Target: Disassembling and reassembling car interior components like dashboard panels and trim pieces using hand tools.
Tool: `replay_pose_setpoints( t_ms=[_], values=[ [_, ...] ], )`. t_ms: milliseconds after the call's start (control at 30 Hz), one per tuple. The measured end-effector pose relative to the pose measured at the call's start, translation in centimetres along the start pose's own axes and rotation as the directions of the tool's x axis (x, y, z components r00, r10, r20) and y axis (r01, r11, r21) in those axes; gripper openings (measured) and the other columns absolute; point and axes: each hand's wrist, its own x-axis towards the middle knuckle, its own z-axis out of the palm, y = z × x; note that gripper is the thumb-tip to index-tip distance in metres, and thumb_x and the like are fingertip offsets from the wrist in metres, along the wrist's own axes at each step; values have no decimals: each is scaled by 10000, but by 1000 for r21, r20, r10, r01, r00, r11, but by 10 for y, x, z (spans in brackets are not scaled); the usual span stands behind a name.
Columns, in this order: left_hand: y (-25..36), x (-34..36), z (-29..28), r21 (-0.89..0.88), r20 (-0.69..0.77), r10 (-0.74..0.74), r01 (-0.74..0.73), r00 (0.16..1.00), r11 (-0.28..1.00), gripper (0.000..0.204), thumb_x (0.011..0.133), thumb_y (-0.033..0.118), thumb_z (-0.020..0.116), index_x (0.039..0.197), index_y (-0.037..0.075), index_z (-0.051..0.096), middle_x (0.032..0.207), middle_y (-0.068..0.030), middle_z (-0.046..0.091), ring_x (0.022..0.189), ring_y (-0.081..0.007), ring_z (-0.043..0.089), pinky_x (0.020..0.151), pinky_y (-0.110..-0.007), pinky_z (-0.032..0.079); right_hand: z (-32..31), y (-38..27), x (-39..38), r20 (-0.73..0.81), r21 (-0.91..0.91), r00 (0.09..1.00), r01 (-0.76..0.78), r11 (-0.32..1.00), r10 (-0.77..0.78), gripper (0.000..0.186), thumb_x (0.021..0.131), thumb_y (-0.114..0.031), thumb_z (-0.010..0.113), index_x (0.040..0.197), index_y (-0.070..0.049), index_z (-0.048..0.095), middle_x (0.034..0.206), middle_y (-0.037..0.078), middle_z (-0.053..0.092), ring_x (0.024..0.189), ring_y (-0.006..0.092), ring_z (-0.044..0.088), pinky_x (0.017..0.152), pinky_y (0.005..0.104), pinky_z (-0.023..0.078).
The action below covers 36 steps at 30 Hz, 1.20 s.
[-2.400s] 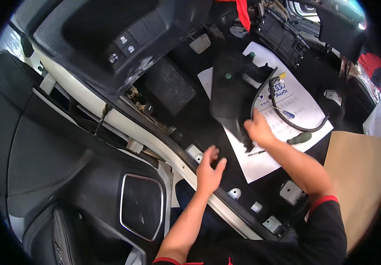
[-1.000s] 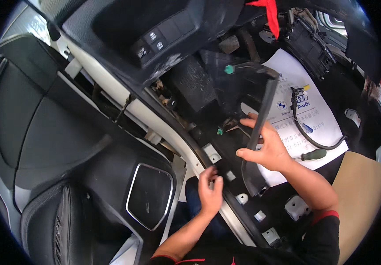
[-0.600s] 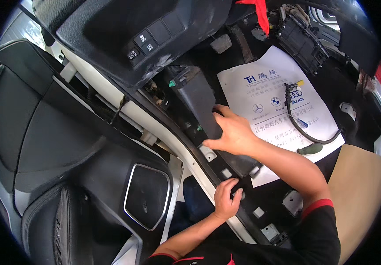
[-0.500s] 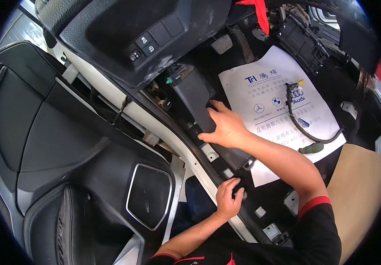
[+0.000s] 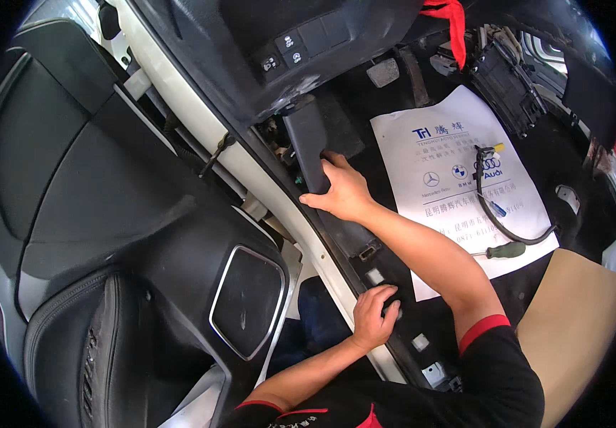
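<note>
A long dark grey trim panel [image 5: 313, 146] lies along the inner side of the door sill, its far end below the dashboard edge. My right hand [image 5: 344, 191] grips it across the width, thumb on the sill side and fingers at the opposite edge. Much of the panel's middle is hidden by that hand. Nearer to me, my left hand [image 5: 374, 317] rests on the white door sill [image 5: 320, 255] with the fingers bent over its inner edge and the thumb apart. It holds no loose object.
Right of the panel, a printed white paper sheet [image 5: 433, 164] covers the footwell floor, bearing a black cable [image 5: 490, 207] and a green-handled screwdriver [image 5: 506, 250]. Beyond are pedals [image 5: 383, 73] and a red cloth [image 5: 456, 36]. The open door [image 5: 108, 200] stands left; brown paper [image 5: 572, 314] lies right.
My right hand has moved left with the trim panel, bringing its near end closer to the sill. My left hand stays on the sill. The whole view has shifted slightly.
</note>
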Motion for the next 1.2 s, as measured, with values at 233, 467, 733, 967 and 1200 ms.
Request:
replay_pose_setpoints(
  t_ms=[233, 467, 733, 967, 1200],
  values=[
    [-1, 1, 0, 9, 0, 2, -2, 1000, 1000, 309, 840, 94, 710, 1133, 45, 627, 1115, -136, 667, 1001, -346, 646, 865, -433, 494, 11, 4, 4, -45, -41, 998, 40, 998, -42, 846, 704, -489, 815, 1324, 30, 566, 1427, 261, 480, 1288, 404, 525, 1059, 437, 461],
    [0, 1, 0, -13, -4, -13, 13, 1000, 1000, 285, 837, 83, 710, 1111, 39, 644, 1111, -138, 670, 998, -343, 647, 863, -421, 497, 10, 2, 6, -42, -33, 999, 21, 999, -22, 833, 715, -459, 810, 1337, 31, 553, 1428, 244, 483, 1291, 399, 522, 1068, 423, 453],
    [4, 3, -1, -62, -14, -24, 23, 1000, 998, 284, 835, 70, 718, 1109, 44, 644, 1112, -145, 665, 999, -347, 643, 869, -419, 500, -16, 52, 7, -53, 499, 988, -100, 861, 146, 649, 756, -313, 858, 1278, -5, 625, 1213, 152, 651, 1167, 256, 610, 1011, 357, 456],
    [1, 2, -6, -48, -14, -33, 32, 999, 998, 273, 842, 77, 712, 1107, 55, 649, 1112, -131, 669, 1003, -339, 645, 854, -414, 498, -15, 44, 10, -46, 804, 931, -182, 567, 363, 672, 798, -161, 863, 1366, 10, 546, 1012, 8, 596, 900, 102, 550, 846, 242, 446],
    [0, 2, -4, -47, -4, -23, 23, 1000, 999, 251, 853, 87, 709, 1095, 55, 650, 1106, -134, 674, 997, -339, 649, 850, -414, 498, 21, 51, 15, -341, 491, 926, 31, 871, 159, 681, 778, -216, 866, 1349, -7, 561, 1200, 69, 560, 1119, 161, 526, 941, 293, 448]
  ],
)
